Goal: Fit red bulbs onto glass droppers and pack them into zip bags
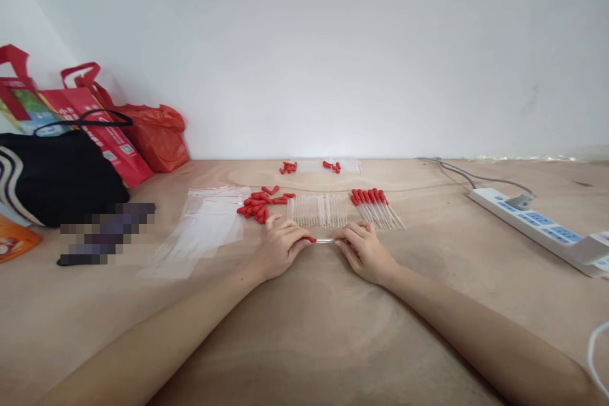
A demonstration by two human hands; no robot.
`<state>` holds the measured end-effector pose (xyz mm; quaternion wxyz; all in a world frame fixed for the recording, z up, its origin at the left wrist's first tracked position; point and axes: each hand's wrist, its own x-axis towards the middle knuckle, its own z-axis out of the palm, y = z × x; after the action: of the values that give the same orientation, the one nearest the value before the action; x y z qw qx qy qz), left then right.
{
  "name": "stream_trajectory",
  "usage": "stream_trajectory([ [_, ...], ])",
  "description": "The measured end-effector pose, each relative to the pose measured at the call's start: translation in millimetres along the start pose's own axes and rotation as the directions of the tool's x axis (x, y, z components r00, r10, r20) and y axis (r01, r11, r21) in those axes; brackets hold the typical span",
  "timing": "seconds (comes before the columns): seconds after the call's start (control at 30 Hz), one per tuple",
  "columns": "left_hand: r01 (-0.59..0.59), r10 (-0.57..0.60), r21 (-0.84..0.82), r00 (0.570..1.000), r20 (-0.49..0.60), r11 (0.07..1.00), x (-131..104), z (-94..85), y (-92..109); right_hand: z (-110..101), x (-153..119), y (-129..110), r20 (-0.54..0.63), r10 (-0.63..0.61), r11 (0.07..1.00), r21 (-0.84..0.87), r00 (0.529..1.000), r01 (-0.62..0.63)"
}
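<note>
My left hand (281,246) is closed on a red rubber dropper bulb (310,240), whose end shows past the fingertips. Pinched in my right hand (364,250) is a clear glass dropper tube (326,241). The tube lies level between the hands, its left end at the bulb's mouth; how deep it sits inside I cannot tell. Just beyond the hands are a row of bare glass tubes (318,209) and, left of them, a heap of loose red bulbs (257,206). Several droppers with bulbs fitted (373,203) lie side by side beyond my right hand.
Flat clear zip bags (200,228) lie left of my left hand. Near the wall are more bags with red bulbs (332,167). Carrier bags (152,136) and a black bag (66,171) stand at the left. A power strip (533,222) with cables lies right.
</note>
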<state>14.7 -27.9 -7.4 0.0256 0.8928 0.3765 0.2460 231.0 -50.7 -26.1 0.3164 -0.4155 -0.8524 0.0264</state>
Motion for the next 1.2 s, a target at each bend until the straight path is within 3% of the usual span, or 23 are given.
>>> stream_trajectory([
  [0.7,-0.044,0.039,-0.136,0.999,-0.033,0.990,-1,6.6,3,3,0,2,-0.063,-0.091,0.996,0.014,0.994,0.092],
  [1.0,-0.091,0.086,-0.089,0.994,-0.063,0.992,-4,7.2,4,2,4,-5,-0.053,-0.181,0.976,-0.132,0.982,0.173],
  [1.2,-0.134,0.129,-0.064,0.988,-0.089,0.989,-5,6.0,5,4,5,-10,-0.045,-0.165,0.968,-0.197,0.985,0.153],
])
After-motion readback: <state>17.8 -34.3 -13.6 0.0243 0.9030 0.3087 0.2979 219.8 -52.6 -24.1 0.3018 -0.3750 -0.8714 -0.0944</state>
